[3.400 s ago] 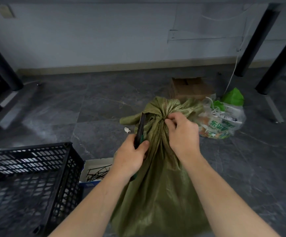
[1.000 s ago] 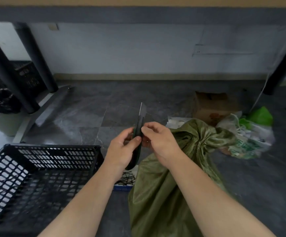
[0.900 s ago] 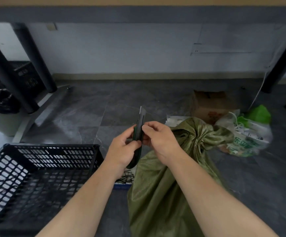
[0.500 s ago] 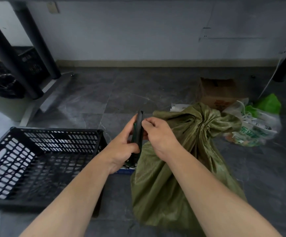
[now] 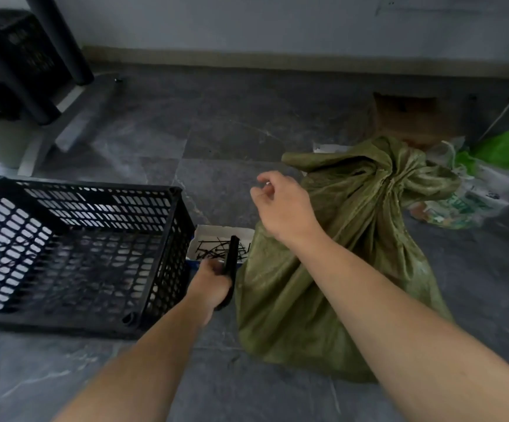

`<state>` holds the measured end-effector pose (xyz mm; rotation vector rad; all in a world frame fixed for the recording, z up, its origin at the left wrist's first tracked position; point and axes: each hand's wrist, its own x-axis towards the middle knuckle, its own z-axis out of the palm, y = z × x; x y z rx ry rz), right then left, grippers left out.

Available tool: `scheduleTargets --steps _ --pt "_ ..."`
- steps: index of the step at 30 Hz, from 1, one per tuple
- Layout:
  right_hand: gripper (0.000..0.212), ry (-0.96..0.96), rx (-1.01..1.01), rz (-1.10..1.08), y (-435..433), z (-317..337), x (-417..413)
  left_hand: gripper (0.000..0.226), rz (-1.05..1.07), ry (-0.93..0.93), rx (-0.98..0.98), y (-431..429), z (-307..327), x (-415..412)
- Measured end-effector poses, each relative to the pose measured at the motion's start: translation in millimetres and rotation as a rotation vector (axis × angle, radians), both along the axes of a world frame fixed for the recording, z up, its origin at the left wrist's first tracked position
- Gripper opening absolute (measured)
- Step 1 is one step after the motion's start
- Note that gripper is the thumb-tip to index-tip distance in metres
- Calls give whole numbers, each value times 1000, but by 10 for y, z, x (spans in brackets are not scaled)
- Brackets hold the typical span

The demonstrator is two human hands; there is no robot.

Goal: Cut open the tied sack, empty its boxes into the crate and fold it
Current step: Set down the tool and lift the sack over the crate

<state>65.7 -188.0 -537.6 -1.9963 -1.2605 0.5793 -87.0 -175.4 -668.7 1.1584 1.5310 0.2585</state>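
Observation:
An olive-green woven sack [image 5: 332, 269] stands on the floor right of centre, its neck bunched at the upper right. My left hand [image 5: 210, 283] grips a dark utility knife [image 5: 231, 263] low down, over a small white box [image 5: 219, 246] of black ties, between the sack and the crate. The knife's blade does not show. My right hand [image 5: 280, 205] hovers above the sack's left shoulder with fingers loosely curled and nothing in it. A black lattice crate [image 5: 73, 251] stands at the left with nothing inside it.
A cardboard box [image 5: 405, 117] and a white-and-green plastic bag [image 5: 472, 190] lie behind the sack. Black table legs [image 5: 19, 59] and a pale bin stand at the far left. Grey tiled floor runs to the wall behind.
My left hand has dropped with the knife to the small white box. My right hand has let go of the knife and lifted away. The blade, out a second ago, no longer shows.

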Motion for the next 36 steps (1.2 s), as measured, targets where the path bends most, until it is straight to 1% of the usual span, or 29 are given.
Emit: scheduleTargets --steps 3,7,11,17,23,26,27,29,33,36 --pt "36 -6 -119 57 39 -173 -84 32 -7 190 -88 -37 -382 -87" --pt "34 41 -138 92 55 -324 -196 37 -83 384 -146 -66 -767 -215" --pt "31 71 -128 101 68 -407 -203 34 -163 424 -172 -69 -1051 -262" --pt "26 110 -106 74 114 -493 -215 35 -288 493 -159 -106 -1218 -213" --pt "25 140 -60 80 96 -449 -211 35 -291 531 -136 -75 -1312 -264" --pt "26 126 -35 96 97 -404 -219 46 -257 540 -134 -11 -1181 -233" --pt "25 117 -17 96 102 -377 -213 50 -260 534 -113 29 -1109 -209" --pt "25 96 20 92 107 -282 -172 50 -216 439 -47 144 -924 -136" --pt "25 33 150 24 35 8 5 28 -205 170 154 394 -289 186" --pt "24 -33 247 -91 -127 209 197 23 -185 -30 238 501 230 497"
